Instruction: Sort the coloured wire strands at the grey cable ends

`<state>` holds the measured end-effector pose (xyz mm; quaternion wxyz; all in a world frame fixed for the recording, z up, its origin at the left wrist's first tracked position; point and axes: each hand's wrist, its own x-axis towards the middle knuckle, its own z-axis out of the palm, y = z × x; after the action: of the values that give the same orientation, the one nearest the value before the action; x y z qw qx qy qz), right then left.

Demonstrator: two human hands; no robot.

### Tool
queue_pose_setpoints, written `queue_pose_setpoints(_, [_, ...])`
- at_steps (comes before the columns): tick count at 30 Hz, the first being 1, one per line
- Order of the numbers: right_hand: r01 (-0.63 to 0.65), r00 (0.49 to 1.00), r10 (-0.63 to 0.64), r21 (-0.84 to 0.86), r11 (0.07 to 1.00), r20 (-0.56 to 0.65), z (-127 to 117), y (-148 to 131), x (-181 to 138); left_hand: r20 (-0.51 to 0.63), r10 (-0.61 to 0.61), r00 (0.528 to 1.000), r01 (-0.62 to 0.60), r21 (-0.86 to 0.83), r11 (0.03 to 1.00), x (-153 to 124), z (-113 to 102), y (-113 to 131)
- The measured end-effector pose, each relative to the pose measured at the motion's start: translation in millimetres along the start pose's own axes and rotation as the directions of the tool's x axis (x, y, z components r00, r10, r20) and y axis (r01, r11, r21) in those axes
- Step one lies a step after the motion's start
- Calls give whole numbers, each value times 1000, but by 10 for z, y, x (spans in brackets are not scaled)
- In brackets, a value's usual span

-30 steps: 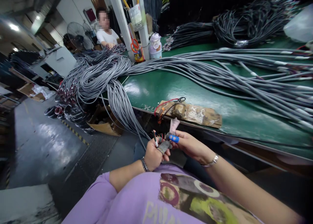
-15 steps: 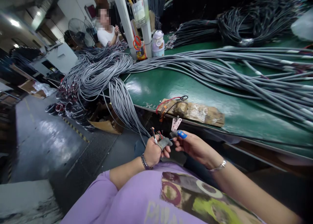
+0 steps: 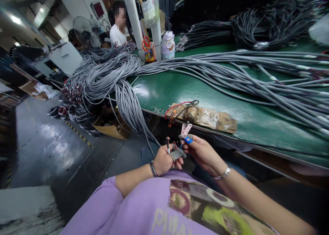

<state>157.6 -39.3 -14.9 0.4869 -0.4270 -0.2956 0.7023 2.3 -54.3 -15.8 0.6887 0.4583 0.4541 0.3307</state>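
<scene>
My left hand (image 3: 163, 161) is closed round a cable end, its thumb wearing a grey cover (image 3: 178, 155). Thin coloured wires (image 3: 175, 145) fan out above that thumb, and a darker bunch of wires (image 3: 168, 144) in a white sleeve stands upright beside them. My right hand (image 3: 203, 152), with a blue cover (image 3: 188, 140) on the thumb, pinches near the tip of a thin blue wire (image 3: 181, 146) running between the hands. Just above those fingertips is a pink clip-like piece (image 3: 186, 128) with two prongs, at the bench edge. What the right fingertips grip is partly hidden.
A worn wooden block (image 3: 216, 120) with red and black leads lies on the green bench (image 3: 164, 87). Grey cables (image 3: 128, 103) hang over the bench edge and stretch along it. Further back are a cup (image 3: 168, 45), orange scissors (image 3: 146, 43), black cable coils (image 3: 267, 26) and a co-worker (image 3: 118, 34).
My left hand has shifted slightly right, and my right fingertips sit closer under the pink piece. The blue wire now bows between the hands. The co-worker's raised hand has gone from sight.
</scene>
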Motion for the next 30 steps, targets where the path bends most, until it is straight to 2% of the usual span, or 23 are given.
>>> queue_pose_setpoints(3, [-81, 996, 79, 69, 994, 32, -57, 3, -9, -57, 51, 997, -52, -33, 998, 5, -12, 6])
queue_pose_setpoints(5, [-93, 994, 90, 48, 994, 69, -60, 1, -35, -73, 64, 995, -66, -25, 998, 13, -14, 11])
queue_pose_setpoints(10, [34, 994, -13, -204, 978, 106, 11, -33, -73, -65, 45, 997, -42, 51, 998, 10, 17, 43])
queue_pose_setpoints(13, [74, 994, -51, -249, 966, 97, 24, -44, -64, -90, 57, 994, -53, 43, 998, 3, 21, 51])
queue_pose_setpoints(18, [52, 998, -47, -168, 984, 34, 36, -4, -45, -122, 75, 990, -76, -2, 997, 26, 7, 7])
queue_pose_setpoints(21, [37, 999, -37, -113, 993, 3, 74, 8, -56, -182, 58, 982, -69, -56, 996, 42, 25, 6])
queue_pose_setpoints(24, [42, 999, -40, -74, 996, 27, 74, 1, -60, -226, 51, 973, -78, -111, 991, 26, 57, 64])
queue_pose_setpoints(30, [-25, 998, 18, 117, 993, 66, -46, -86, 55, -215, 73, 974, -108, -155, 982, -35, 145, 245])
